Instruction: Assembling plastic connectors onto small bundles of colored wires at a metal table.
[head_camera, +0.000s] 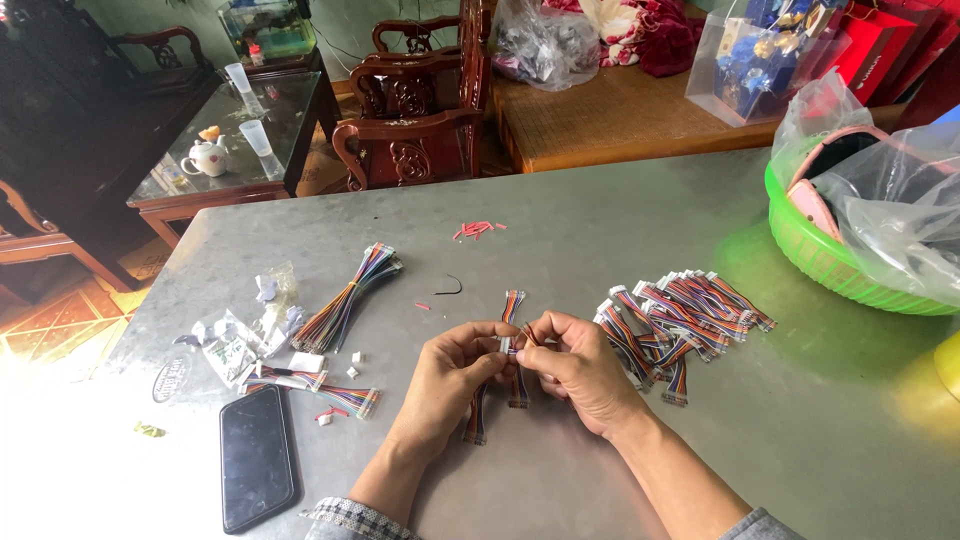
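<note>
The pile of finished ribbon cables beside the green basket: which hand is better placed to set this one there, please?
Probably the right hand: the pile lies just off that side, while the left hand would have to cross over.

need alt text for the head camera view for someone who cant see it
Two bare hands, left hand and right hand, pinch a short multicoloured ribbon cable over a grey table. Finished cables lie right, a tied bundle and black phone left.
</note>
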